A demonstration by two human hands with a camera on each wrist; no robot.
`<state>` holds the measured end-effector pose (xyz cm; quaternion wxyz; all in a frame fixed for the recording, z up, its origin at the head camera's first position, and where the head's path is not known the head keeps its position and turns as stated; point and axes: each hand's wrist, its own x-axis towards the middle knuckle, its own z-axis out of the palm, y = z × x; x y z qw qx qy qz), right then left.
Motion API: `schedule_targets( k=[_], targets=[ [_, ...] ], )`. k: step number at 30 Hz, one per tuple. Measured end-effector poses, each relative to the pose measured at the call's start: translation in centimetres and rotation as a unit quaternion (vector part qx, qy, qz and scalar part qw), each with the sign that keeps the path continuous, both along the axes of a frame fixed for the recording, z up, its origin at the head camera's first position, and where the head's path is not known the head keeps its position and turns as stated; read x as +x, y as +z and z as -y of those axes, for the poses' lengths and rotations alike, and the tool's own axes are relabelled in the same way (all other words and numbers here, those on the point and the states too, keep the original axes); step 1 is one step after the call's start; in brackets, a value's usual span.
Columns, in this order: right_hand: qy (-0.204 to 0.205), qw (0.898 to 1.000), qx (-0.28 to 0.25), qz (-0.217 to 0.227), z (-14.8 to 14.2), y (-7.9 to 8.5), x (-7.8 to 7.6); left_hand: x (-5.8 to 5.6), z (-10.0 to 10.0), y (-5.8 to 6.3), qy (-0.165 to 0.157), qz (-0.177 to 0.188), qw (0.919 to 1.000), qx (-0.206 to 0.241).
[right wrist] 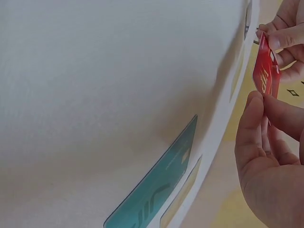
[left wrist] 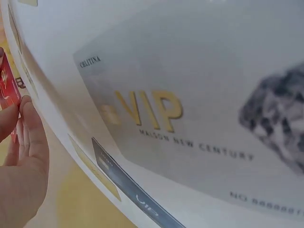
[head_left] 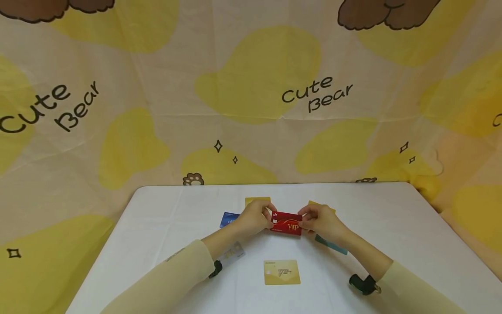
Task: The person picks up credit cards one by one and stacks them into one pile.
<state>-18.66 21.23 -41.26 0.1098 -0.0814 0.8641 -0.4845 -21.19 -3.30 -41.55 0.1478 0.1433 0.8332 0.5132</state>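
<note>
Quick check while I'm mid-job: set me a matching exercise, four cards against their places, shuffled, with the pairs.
1. Red card
2. Blue card
3. Teal card
4. Silver card

A. Near side of left forearm
B. Pinched by left hand and right hand
C. Beside right forearm
D. Far side of left forearm

Pairs: 1-B, 2-D, 3-C, 4-A

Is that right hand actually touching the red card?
Touching. The right wrist view shows it: the right hand pinches one end of the red card between thumb and finger.
</note>
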Motion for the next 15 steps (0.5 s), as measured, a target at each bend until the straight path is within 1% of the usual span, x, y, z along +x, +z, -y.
schedule_targets(
  k=[7, 15],
  targets=[
    [0.002, 1.000, -0.008, -0.004, 0.0, 0.6, 0.4, 0.8, 0.3, 0.8, 0.005, -0.007, 0.9998, 0.018],
    [-0.005, 1.000, -0.010, -0.011, -0.1, 0.8, 0.8, 1.5, 0.6, 1.6, 0.001, -0.017, 0.9996, 0.022]
  ],
)
